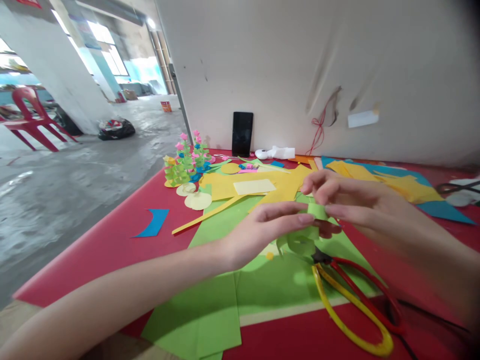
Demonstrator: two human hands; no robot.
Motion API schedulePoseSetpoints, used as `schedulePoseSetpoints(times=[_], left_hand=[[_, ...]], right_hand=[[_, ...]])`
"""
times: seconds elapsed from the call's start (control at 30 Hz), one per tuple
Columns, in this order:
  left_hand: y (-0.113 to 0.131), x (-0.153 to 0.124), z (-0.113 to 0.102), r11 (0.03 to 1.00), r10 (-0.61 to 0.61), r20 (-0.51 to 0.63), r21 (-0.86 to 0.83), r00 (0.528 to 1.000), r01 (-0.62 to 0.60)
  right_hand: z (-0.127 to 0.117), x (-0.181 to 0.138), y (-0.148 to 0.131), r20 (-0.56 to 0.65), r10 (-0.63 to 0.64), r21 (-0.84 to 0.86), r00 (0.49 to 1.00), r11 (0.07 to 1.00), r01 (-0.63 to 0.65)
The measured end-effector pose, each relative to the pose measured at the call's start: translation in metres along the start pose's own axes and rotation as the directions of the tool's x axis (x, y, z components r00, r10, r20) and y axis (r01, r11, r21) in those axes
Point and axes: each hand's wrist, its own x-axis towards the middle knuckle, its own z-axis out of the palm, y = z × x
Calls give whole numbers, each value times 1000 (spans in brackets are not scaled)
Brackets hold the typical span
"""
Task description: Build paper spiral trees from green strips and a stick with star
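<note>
A curled green paper strip (317,212) is pinched between the fingers of my left hand (275,222) and my right hand (347,197). More loops of curled green paper (302,242) hang just below my left fingers. Beneath them lies a pair of scissors (352,295) with one yellow and one red handle; its blades are mostly hidden under the green paper. Flat green sheets (277,285) spread over the red tabletop (123,235) under my hands.
At the back left stand small paper trees (185,162) with pink and blue bits. Yellow paper (217,185), pale discs (198,200) and a blue scrap (153,223) lie about. A black phone (242,134) leans on the wall beside a white tool (275,152).
</note>
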Motion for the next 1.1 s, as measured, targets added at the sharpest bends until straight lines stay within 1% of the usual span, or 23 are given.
schedulePoseSetpoints(times=[0.2, 0.3, 0.4, 0.57, 0.7, 0.8, 0.9, 0.97, 1.1], left_hand=[[1, 0, 3, 999, 44, 46, -19, 998, -43], [1, 0, 4, 999, 28, 22, -33, 999, -28], [1, 0, 4, 1000, 10, 12, -29, 1000, -10], [0, 0, -1, 998, -27, -46, 58, 999, 29], [0, -1, -2, 999, -22, 25, 36, 999, 21], [0, 0, -2, 998, -37, -9, 52, 999, 37], [1, 1, -1, 994, -50, -54, 93, 997, 55], [1, 2, -1, 992, -64, -62, 106, 996, 70], [1, 2, 0, 987, -84, -128, 128, 988, 100]], right_hand=[[3, 1, -5, -28, -40, -161, 999, 986, 35], [4, 1, -7, -32, -38, -228, 999, 973, 29], [4, 1, -9, -17, -4, -189, 1000, 982, 0], [7, 2, -11, -28, -4, -61, 1000, 998, 3], [7, 3, -8, -24, 29, 45, 999, 999, -28], [4, 3, -5, -75, 80, 60, 994, 995, -76], [4, 3, -4, -174, 115, 30, 978, 993, -111], [6, 2, -4, -223, 129, 20, 966, 992, -127], [10, -1, -8, -220, 157, 53, 963, 987, -149]])
